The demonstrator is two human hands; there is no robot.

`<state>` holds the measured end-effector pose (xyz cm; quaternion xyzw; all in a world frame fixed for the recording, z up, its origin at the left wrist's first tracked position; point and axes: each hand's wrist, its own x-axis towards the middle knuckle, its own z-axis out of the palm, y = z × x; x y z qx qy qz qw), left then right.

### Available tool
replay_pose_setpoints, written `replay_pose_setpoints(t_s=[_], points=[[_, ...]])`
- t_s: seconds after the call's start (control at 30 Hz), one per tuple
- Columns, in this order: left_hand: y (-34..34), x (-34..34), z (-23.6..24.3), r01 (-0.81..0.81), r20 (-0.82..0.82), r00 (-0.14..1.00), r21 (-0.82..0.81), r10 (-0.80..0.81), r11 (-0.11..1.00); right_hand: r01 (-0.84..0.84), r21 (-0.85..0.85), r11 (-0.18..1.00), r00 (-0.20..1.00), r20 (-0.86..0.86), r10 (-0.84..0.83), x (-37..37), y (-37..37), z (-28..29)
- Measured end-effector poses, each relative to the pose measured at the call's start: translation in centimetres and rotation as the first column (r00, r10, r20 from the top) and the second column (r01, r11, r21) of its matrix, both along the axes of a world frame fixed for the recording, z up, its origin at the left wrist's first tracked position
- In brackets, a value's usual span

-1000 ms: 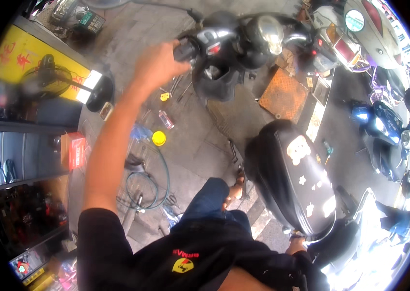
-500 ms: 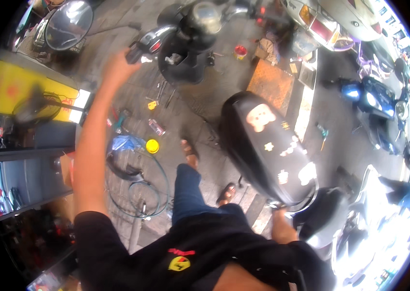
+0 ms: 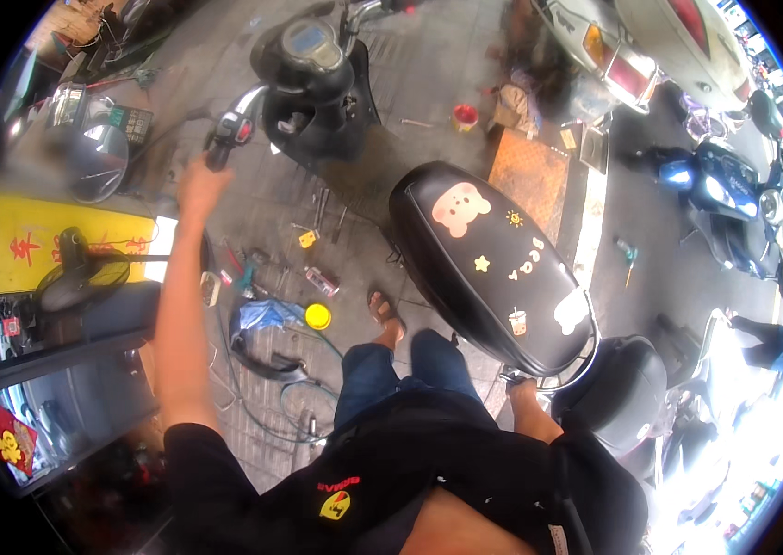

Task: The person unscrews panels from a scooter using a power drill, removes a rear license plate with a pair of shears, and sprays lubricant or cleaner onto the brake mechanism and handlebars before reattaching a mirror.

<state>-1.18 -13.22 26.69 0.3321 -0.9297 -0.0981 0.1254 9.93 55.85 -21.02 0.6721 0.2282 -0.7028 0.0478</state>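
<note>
A scooter stands in front of me and to my right. My left hand is closed around its left handlebar grip. The round dashboard sits between the bars. The long black seat, with bear and star stickers, slants toward my right side. Low by the seat's rear, my right hand is closed on the metal grab rail, its fingers partly hidden. A round mirror is seen beyond my left hand.
Tools, a spray can, a yellow lid, a blue cloth and looped hose lie on the floor. A fan stands left. A rusty plate, a red tub and parked scooters are right.
The handlebar and my left hand have shifted left and nearer in the view. The seat has moved slightly left and up. My legs have changed stance; both hands keep their holds.
</note>
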Motion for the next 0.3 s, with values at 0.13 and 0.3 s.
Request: replay_pose_setpoints(t_s=[0.13,0.3], points=[[-5.1,1.9,1.6,-0.038,-0.065,0.997,0.018,0.040,0.999,-0.300,-0.152,0.942,0.954,-0.070,0.292,-0.4,-5.1,7.0],[-5.4,-2.3,-2.8,-0.005,-0.126,0.992,0.088,0.016,0.996,-0.992,-0.085,0.098,0.097,0.020,0.995,-2.6,-4.6,13.9]])
